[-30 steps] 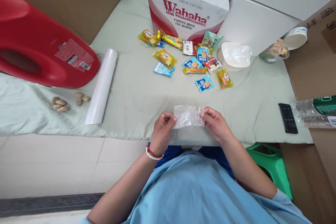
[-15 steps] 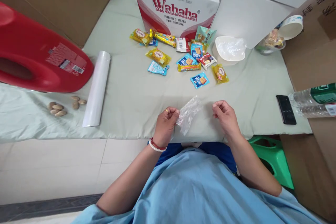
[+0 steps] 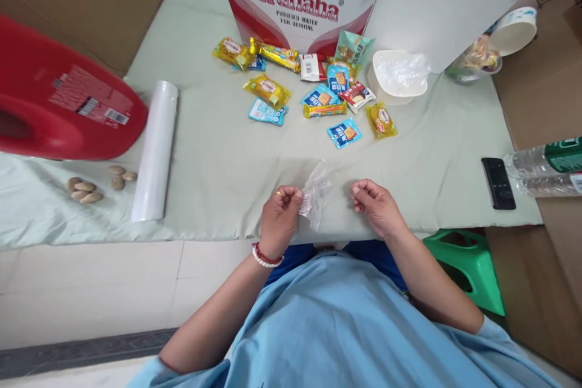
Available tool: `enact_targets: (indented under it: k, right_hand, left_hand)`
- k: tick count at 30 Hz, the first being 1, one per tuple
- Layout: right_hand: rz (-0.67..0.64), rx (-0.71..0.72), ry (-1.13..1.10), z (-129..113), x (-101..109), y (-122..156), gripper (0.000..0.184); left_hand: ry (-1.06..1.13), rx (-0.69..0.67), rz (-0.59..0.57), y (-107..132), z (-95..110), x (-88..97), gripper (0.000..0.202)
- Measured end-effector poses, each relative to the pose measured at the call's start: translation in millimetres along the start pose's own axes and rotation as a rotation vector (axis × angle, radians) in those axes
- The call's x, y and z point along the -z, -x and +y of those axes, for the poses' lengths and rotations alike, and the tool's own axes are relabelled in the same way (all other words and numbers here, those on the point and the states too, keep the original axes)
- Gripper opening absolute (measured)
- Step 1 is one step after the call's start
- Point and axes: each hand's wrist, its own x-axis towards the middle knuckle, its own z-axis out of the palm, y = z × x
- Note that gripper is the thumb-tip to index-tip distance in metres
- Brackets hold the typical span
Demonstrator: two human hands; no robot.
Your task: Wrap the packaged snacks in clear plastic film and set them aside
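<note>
Near the front edge of the table, my left hand (image 3: 282, 209) pinches a thin clear plastic bag (image 3: 317, 194) by its left side. The crumpled bag hangs loosely toward the right. My right hand (image 3: 375, 201) is apart from the bag, its thumb and fingers closed in a pinch. Whatever may be between those fingertips is too small or hidden to make out. Beyond both hands lie scattered wrapped snacks, among them a blue packet (image 3: 344, 133), a yellow packet (image 3: 381, 120) and a yellow stick-shaped wrapper (image 3: 324, 110).
A white bowl (image 3: 379, 82) holding clear plastic stands right of the snacks, before a Wahaba-style water carton (image 3: 300, 6). At left are a red jug (image 3: 68, 127), a white roll (image 3: 156, 151) and several brown nuts (image 3: 84, 186). A phone (image 3: 498, 183) and bottles (image 3: 531, 163) lie at right.
Both hands have shifted slightly left in view, with the bag still in my left hand. The gap between my right hand and the bag remains. The camera view has moved a little.
</note>
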Motion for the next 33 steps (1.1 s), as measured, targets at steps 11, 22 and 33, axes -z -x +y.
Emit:
enact_targets:
  k: [11, 22, 33]
  right_hand:
    - [-0.038, -0.022, -0.056, 9.9, -24.7, -7.2, 0.04]
    - [0.097, 0.018, -0.068, 8.3, 8.4, -2.6, 0.041]
    - [0.085, 0.055, -0.062, -0.4, 6.1, 4.0, 0.052]
  left_hand:
    - [-0.022, -0.026, 0.024, 9.0, 0.4, -1.5, 0.034]
    - [-0.735, -0.719, 0.039, 21.1, 7.3, 5.9, 0.016]
    - [-0.566, -0.606, -0.265, 18.3, -1.9, -53.3, 0.013]
